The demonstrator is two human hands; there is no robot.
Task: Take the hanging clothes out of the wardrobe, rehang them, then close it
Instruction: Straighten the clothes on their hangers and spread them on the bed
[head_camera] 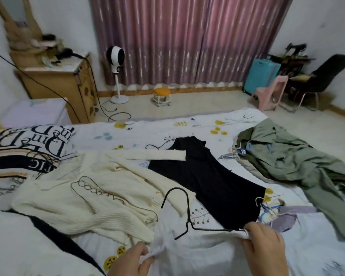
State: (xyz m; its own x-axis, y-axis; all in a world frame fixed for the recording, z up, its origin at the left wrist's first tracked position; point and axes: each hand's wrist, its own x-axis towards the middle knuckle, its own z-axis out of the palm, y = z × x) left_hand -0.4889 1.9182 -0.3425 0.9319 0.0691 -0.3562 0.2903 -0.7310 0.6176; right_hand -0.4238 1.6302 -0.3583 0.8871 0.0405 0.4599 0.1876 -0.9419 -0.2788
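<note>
the white top lies flat at the near edge of the bed so the black hanger can be worked into its neck; the hook pokes out above the cloth. the left hand pinches the left shoulder and the right hand curls round the right shoulder over the hanger's end, both reaching forward, palms down. the cream sweater, black dress and green jacket wait spread behind.

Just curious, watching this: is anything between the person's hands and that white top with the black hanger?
Nothing visible is. The left hand and right hand already grip the white garment at its two sides, and the black hanger lies on it. The black dress lies just beyond.
</note>
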